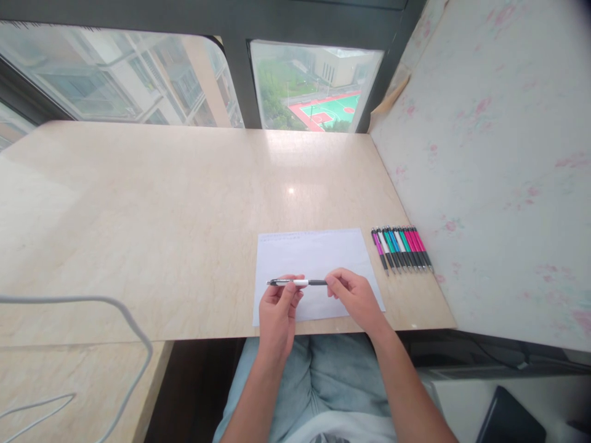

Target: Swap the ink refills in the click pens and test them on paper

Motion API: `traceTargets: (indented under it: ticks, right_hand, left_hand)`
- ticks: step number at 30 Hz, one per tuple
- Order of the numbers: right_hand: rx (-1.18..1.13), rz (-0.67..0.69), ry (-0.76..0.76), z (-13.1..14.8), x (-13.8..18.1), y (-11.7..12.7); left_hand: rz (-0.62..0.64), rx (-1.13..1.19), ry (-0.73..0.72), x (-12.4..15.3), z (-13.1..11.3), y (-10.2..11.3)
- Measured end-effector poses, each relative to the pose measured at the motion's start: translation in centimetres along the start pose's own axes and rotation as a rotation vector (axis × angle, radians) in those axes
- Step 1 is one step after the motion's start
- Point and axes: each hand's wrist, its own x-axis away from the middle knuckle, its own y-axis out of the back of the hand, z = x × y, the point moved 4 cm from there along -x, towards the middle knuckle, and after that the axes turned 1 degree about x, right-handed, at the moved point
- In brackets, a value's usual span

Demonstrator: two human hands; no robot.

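Pen with a white barrel and a dark front section lies level between the two hands, just below the centre of the frame and above a sheet of paper. It looks light and fairly stiff, probably plastic, so a soft pinch should be enough to carry it. The smooth white part may feel a little slick, while the dark section (perhaps rubbery, though its texture is too small to make out) probably gives the surer hold. The narrow point at the right end looks like the most delicate part and would suit gentle fingertips rather than a squeeze. The left hand supports the barrel, thumb on the near side and fingers behind; the right hand is drawn narrow, thumb and forefinger closed at the end of the dark section, hiding the tip. As for containers, none shows around the pens: a row of pens in purple, white, green, blue and pink lies straight on the table at the right of the frame, side by side, points toward the bottom. The paper lies flat, with faint writing along its upper edge.
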Motion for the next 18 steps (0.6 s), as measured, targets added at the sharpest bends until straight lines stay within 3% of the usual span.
traceTargets:
  ticks: [13,18]
  right_hand:
    - [0.062,-0.022,0.028,0.24,0.12,0.37]
    - [-0.064,0.022,0.017,0.28,0.03,0.07]
  left_hand:
    - [0.025,0.004,0.006,-0.17,0.30,0.31]
    - [0.018,0.019,0.027,-0.06,0.07,0.04]
